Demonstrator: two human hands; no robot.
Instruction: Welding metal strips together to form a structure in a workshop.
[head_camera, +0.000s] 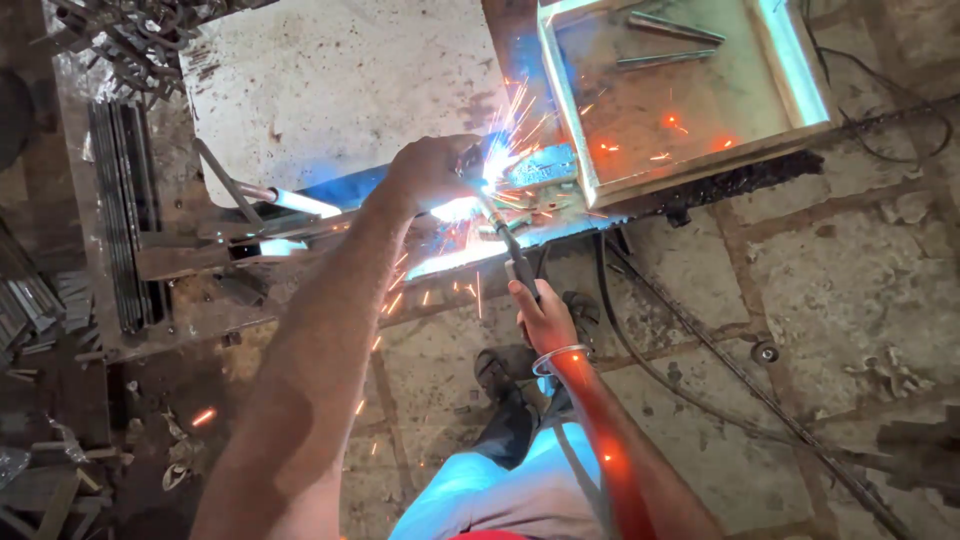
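Head view, looking down on welding work. The right hand (541, 318), wearing a bangle (557, 358) at the wrist, is curling shut around the holder (519, 268); its rod (493, 209) is slanting up to the bright arc (487, 172), which is throwing sparks over the joint. The left hand (430, 170) is closing, fingers bent, on the metal just beside the arc; what it is pinching is lost in glare. The arc is sitting at the near corner of the frame (578, 150), which is lying on the surface (340, 90); a cable (640, 350) is trailing across the stone floor (850, 280); steel strips (125, 220) are lying far left.
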